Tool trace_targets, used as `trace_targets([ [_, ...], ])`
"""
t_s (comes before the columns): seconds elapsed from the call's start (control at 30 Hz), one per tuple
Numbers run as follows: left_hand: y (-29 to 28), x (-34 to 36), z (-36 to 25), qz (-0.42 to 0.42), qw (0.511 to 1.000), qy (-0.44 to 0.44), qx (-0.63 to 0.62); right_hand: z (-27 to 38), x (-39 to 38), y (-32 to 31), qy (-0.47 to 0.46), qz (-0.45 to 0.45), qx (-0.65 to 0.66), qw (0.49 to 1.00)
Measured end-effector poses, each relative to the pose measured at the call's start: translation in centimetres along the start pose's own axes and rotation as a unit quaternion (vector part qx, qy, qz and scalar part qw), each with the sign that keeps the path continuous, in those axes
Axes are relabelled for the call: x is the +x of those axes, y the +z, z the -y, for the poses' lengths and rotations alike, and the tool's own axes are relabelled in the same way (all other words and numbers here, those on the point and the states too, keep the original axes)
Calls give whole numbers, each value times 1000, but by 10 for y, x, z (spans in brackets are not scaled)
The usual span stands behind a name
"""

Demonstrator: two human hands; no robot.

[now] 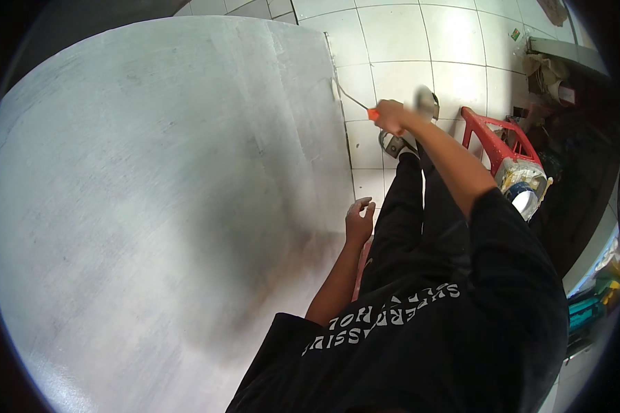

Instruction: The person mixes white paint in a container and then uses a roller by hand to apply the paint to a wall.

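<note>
The right hand point(393, 117) is clenched round the orange grip of a paint roller point(353, 100); its fingers and part of the forearm are smeared by motion, and the palm hides most of the grip. From there the thin bent rod runs up and to the left, the tool's long axis slanting away from the person toward the wall point(151, 172). The head lies at the wall's lower edge, its length running roughly along that edge; it shows only as a narrow pale sliver, so it is probably a roller sleeve, though its far side cannot be seen. The left hand point(359, 213) hangs near the same edge, fingers loosely curled, with nothing visible in it. Behind that forearm, a red strip point(363, 268) is mostly covered and hard to make out.

White floor tiles point(455, 34) stretch beyond the tool, with the person's sandalled feet standing close to the right hand, one blurred. Farther right, a red stool point(482, 131) stands beside the legs, with a paint-smeared container point(523, 189) at its near end. Clutter point(548, 76) past it sinks into shadow, cut by the dark rim.
</note>
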State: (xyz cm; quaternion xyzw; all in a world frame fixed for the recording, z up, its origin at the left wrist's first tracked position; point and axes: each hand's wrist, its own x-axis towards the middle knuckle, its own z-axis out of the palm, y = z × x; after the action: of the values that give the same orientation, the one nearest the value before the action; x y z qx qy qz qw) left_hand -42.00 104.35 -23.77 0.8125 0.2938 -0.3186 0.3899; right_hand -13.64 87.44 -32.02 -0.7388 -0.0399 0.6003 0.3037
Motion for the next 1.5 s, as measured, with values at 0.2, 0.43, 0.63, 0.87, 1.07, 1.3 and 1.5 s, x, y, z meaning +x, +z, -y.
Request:
trace_targets([
  [0.2, 5, 2, 33, -28, 999, -8, -32, -20, -137, -39, -126, -47, 37, 990],
  [0.43, 5, -11, 41, -8, 998, -54, -17, -19, 10, 3, 3, 12, 56, 998],
  [0.63, -6, -12, 24, -1, 999, -53, -13, -25, 67, 34, 13, -17, 56, 998],
  [0.87, -18, -7, 33, -12, 1000, -3, -2, 16, -228, -35, -99, -32, 3, 995],
  [1.07, -14, -5, 40, -6, 1000, -3, 16, 33, -245, -28, -81, -48, -46, 995],
  [1.3, -17, -24, 33, -20, 1000, 4, -11, 25, -91, 3, -10, -26, -18, 999],
  [1.5, -38, -36, 53, -55, 998, 28, -11, 76, -301, -52, -83, 2, -1, 997],
])
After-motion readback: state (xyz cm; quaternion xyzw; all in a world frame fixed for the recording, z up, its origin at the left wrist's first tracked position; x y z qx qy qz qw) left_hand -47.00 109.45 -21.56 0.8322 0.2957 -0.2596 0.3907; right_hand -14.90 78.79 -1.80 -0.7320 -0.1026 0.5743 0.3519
